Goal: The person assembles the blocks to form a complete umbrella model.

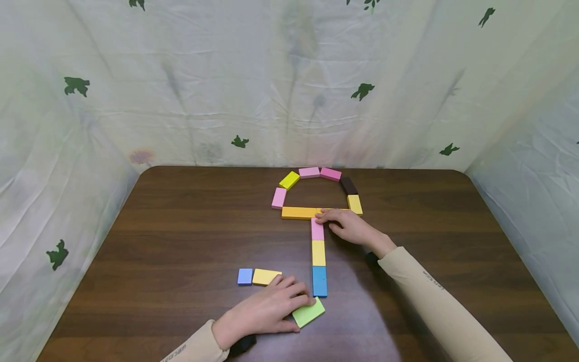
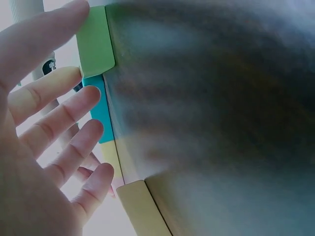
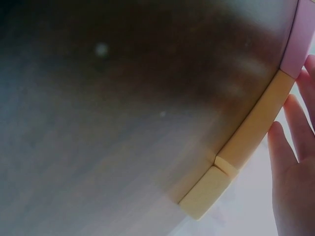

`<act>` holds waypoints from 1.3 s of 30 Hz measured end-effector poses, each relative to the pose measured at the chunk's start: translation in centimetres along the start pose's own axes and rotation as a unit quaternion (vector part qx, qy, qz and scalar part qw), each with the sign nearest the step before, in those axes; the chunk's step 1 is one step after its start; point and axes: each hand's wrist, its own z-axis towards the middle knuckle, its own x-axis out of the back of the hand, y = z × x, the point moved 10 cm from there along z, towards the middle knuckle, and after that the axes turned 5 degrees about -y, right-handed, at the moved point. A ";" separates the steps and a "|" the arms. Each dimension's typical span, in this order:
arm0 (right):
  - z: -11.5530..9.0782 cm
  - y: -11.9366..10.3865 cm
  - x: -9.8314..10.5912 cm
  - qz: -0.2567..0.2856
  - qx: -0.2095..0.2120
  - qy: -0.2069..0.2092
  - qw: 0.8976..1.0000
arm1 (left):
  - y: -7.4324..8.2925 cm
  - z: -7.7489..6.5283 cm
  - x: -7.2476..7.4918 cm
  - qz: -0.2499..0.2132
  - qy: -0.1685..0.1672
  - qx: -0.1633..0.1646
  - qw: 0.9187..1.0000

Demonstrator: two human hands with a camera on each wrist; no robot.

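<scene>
My left hand pinches a light green block by its ends, between thumb and index finger. The block lies tilted just below a blue block. Above the blue one, a pale yellow block and a pink block continue the upright column. My right hand rests its fingertips where the pink block meets the row of orange blocks. In the right wrist view its fingers are fairly straight, along an orange block. The hand partly hides that row.
An arch of blocks rises above the orange row, including a yellow block, a dark brown block and several pink ones. Left of the column lie a small blue-violet block and a pale yellow block. A curtain hangs behind the table.
</scene>
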 end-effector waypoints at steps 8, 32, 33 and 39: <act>0.0 -0.1 0.1 0.003 0.000 0.001 1.000 | 0.0 -0.2 0.1 0.010 0.013 0.000 1.000; 0.0 0.8 -0.3 0.002 -0.027 -0.009 1.000 | -1.6 -1.2 1.3 -0.037 0.030 0.022 0.999; 0.0 0.7 -0.3 0.001 -0.026 -0.009 1.000 | -2.0 -1.4 1.6 -0.045 0.036 0.028 0.998; 0.0 0.4 -0.2 -0.003 -0.017 -0.008 1.000 | -4.5 -2.9 3.0 -0.081 0.060 0.060 0.993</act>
